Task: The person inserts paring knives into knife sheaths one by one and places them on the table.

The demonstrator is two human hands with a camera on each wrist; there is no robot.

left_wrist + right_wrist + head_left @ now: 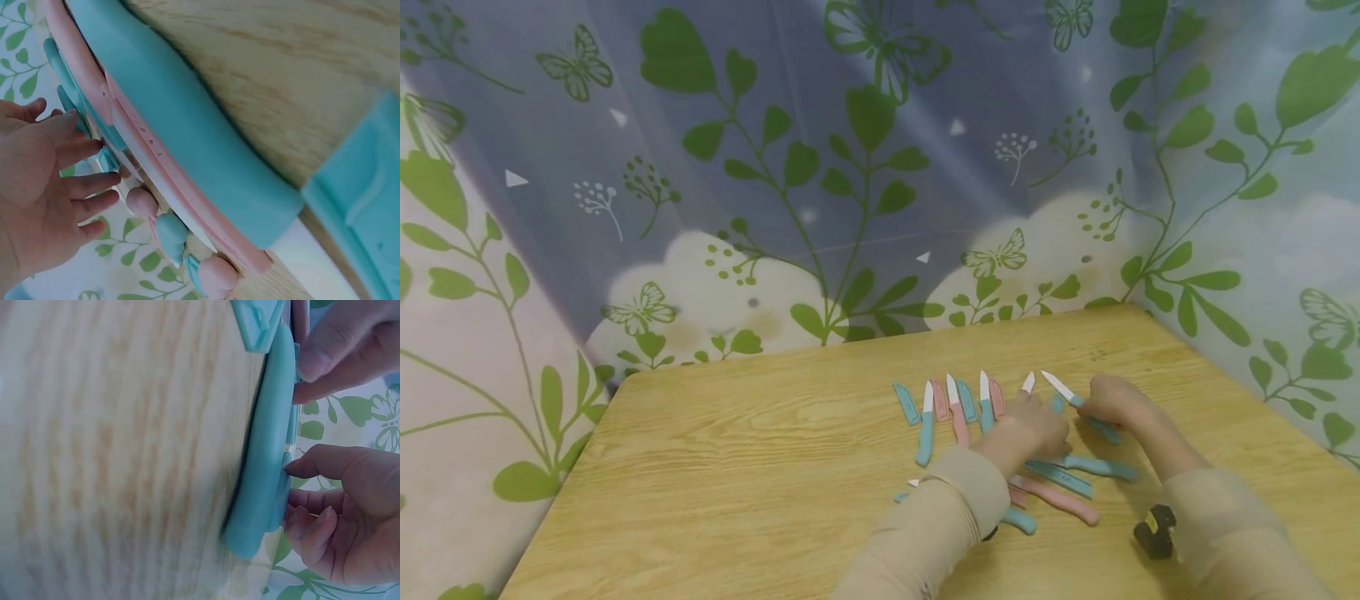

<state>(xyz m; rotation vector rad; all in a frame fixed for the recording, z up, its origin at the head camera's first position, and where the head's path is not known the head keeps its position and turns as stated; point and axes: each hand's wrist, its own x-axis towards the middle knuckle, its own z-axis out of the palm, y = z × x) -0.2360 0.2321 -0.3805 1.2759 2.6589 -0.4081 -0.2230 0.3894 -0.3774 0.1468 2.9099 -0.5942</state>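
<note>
My right hand (1118, 402) pinches a blue-green-handled paring knife (1103, 428), its white blade pointing up and left. Its curled fingers also show in the right wrist view. Beside it, my left hand (1033, 423) reaches over the right end of a row of knives, covering part of a white-bladed knife (1028, 382). In the left wrist view its fingers (94, 184) are spread and fairly straight. Between the hands stands a blue-green sheath (1057, 403). The row holds blue-green knives (926, 433), a pink knife (959, 421), blue-green sheaths (906, 403) and pink sheaths (940, 400).
Nearer the body lie another blue-green knife (1101, 467), a blue-green sheath (1066, 480), a pink knife (1063, 500) and a further blue-green knife (1019, 522), partly under the left forearm. The wooden table (715, 467) meets a leaf-patterned curtain (760, 167) at the back.
</note>
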